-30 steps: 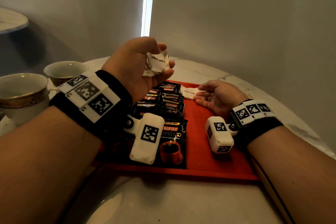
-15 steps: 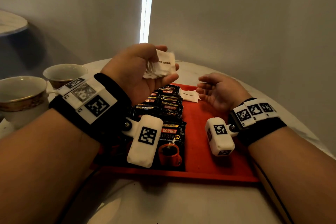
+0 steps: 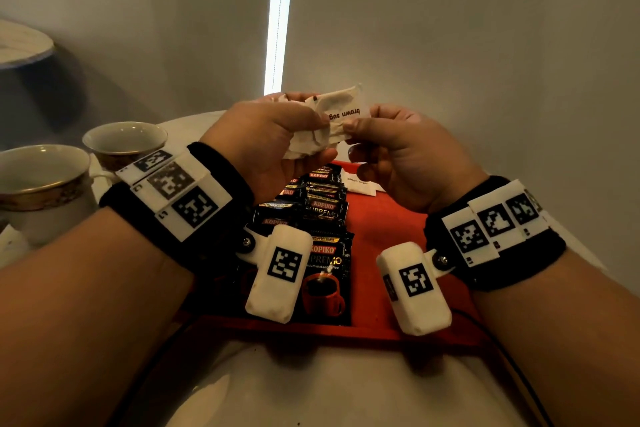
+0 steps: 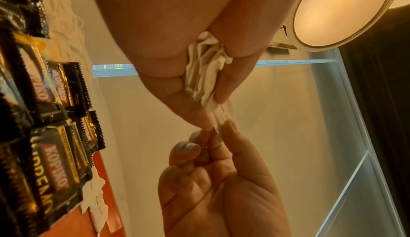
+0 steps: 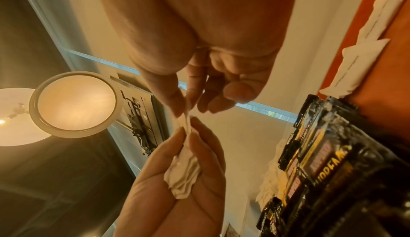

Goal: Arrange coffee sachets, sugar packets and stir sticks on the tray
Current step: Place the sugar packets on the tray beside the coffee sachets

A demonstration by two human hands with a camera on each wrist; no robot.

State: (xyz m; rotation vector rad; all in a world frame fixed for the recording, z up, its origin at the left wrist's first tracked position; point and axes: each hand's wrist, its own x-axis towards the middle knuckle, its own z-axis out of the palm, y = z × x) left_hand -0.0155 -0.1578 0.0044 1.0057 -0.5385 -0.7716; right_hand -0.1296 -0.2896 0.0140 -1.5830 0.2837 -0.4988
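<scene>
- Progress, by my judgement: coffee stage done, sugar stage under way, stir-stick stage not begun.
- Coffee sachets [image 3: 323,218]: black Kopiko packs with a red cup printed on them, laid in an overlapping row down the left half of my red tray [image 3: 384,229]; they look settled in place.
- Sugar packets on the tray [image 3: 360,182]: small white paper packs, printed "brown sugar", lying at the far end just beside the top of the coffee row; the right wrist view shows more than one, exact count unclear.
- Sugar packets in hand [image 3: 322,125]: a crumpled white bunch held up above the tray, apart from it; soft, creased paper, same print.
- Left hand [image 3: 273,135]: fingers and thumb curled round the bunch, gripping it.
- Right hand [image 3: 398,149]: thumb and forefinger pinching the edge of the outermost packet, other fingers loosely curled; I judge I am peeling one off to lay it down.
- Stir sticks: none in view anywhere.
- Bench [image 3: 311,392]: pale marble-look top carrying the tray.
- Cups [image 3: 45,177]: two gold-rimmed ones at the left, off the tray.
</scene>
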